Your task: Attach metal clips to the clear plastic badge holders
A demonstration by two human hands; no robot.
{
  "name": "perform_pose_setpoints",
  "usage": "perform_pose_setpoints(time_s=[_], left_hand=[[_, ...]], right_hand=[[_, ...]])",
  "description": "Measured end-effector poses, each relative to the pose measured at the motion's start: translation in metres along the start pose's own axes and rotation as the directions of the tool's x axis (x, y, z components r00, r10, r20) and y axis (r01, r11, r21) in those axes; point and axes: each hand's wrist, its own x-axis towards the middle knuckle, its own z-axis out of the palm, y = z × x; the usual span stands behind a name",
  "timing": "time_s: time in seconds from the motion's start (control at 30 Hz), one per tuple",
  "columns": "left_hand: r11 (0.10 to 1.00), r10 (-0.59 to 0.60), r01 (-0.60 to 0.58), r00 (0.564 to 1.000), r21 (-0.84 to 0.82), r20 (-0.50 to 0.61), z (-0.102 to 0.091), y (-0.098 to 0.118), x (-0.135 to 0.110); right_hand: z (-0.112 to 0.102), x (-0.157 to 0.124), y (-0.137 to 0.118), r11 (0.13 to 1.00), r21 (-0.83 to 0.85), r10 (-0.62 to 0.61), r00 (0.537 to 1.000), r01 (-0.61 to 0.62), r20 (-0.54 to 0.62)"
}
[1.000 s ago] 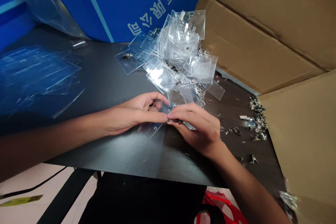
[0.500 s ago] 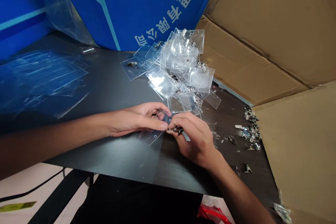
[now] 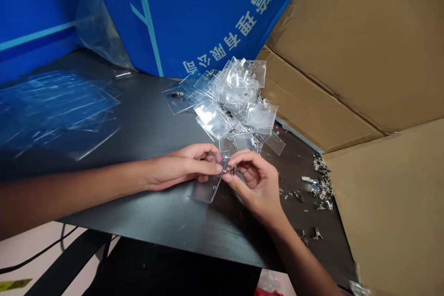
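My left hand [image 3: 183,169] pinches a clear plastic badge holder [image 3: 208,185] by its upper end, and the lower part hangs over the black table top [image 3: 152,208]. My right hand [image 3: 255,185] holds a small metal badge clip [image 3: 231,170] between finger and thumb, against the holder's edge. Just beyond my hands lies a heap of clear badge holders [image 3: 236,101], many with clips attached. Loose metal clips [image 3: 322,185] are scattered to the right of my right hand.
A stack of clear plastic sheets [image 3: 58,111] lies at the table's left, under a loose plastic bag [image 3: 99,23]. A blue board with white characters [image 3: 222,9] stands behind. Cardboard flaps [image 3: 347,78] wall the right side. The table's front edge drops to a pale floor.
The whole view has shifted down and to the right. My hands have drawn closer together, and the clip now sits against the holder's edge. The holder has turned slightly.
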Motion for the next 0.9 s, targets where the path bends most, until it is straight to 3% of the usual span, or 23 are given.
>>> perform_pose_setpoints(time_s=[0.2,0.43,0.73,0.9], left_hand=[[0.989,0.116,-0.127,0.984,-0.077,-0.135,0.000,-0.003,0.002],[0.961,0.270,-0.248,0.933,0.120,-0.237,-0.003,-0.008,0.006],[0.909,0.302,-0.240,0.943,0.340,-0.140,-0.002,-0.006,0.006],[0.846,0.272,-0.227,0.962,0.483,-0.025,0.002,-0.007,0.000]], right_hand=[[-0.001,0.002,0.006,0.968,0.112,0.233,0.968,-0.223,-0.089],[-0.003,0.001,0.017,0.905,0.197,0.403,0.909,-0.377,-0.111],[-0.001,0.001,0.016,0.897,0.263,0.409,0.893,-0.356,-0.188],[-0.031,0.021,0.015,0.916,0.160,0.399,0.866,-0.367,-0.301]])
